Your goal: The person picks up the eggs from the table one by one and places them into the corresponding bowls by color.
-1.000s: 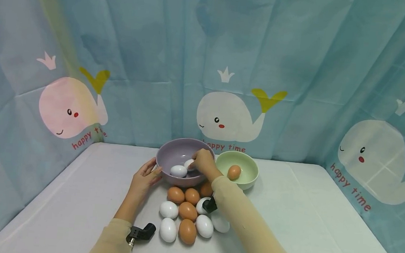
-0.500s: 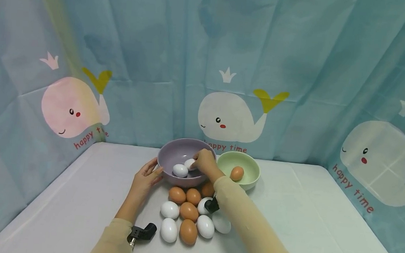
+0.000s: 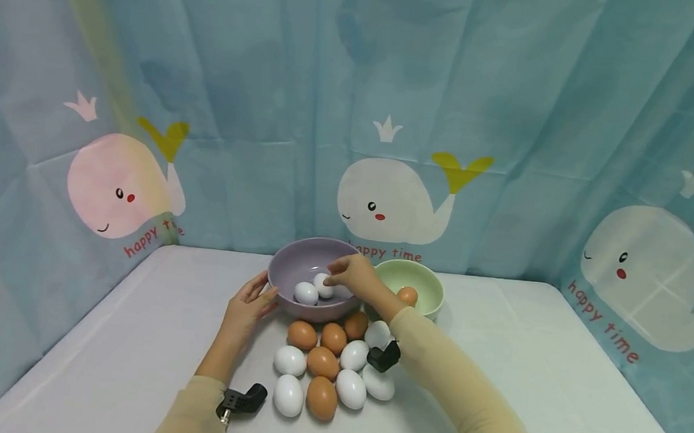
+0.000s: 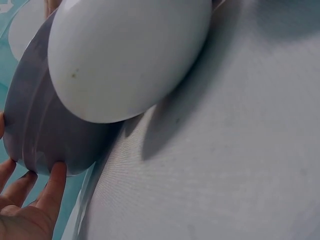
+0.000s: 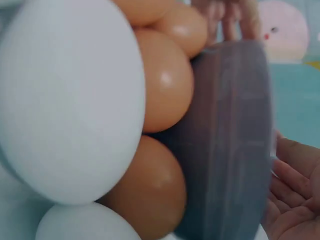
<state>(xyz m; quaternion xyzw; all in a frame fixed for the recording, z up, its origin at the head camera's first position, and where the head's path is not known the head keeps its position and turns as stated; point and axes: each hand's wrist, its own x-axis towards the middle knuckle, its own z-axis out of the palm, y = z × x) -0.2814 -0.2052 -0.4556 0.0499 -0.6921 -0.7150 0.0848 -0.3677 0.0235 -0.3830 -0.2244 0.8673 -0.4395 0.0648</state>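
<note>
A purple bowl (image 3: pixel 315 313) stands at the back of the table with two white eggs inside, one egg (image 3: pixel 306 293) on the left and another egg (image 3: pixel 322 285) beside it. My left hand (image 3: pixel 247 307) rests against the bowl's left side. In the left wrist view, extended fingers (image 4: pixel 54 192) touch its outer wall. My right hand (image 3: pixel 359 278) is over the bowl's right rim, thumb and fingertips apart at the right edge of the second egg. Seen from the right wrist, the fingers (image 5: pixel 292 172) are loosely spread beyond the bowl wall.
A green bowl (image 3: pixel 437 298) with one brown egg (image 3: pixel 407 296) stands just right, partly behind the right forearm. In front of the purple bowl lie several brown eggs (image 3: pixel 323 363) and several white eggs (image 3: pixel 350 389) close together. A patterned curtain (image 3: pixel 270 102) hangs behind.
My right hand has loosened from the white egg and shifted slightly right and up, so more of the egg shows in the bowl. My left hand stays at the bowl's side.
</note>
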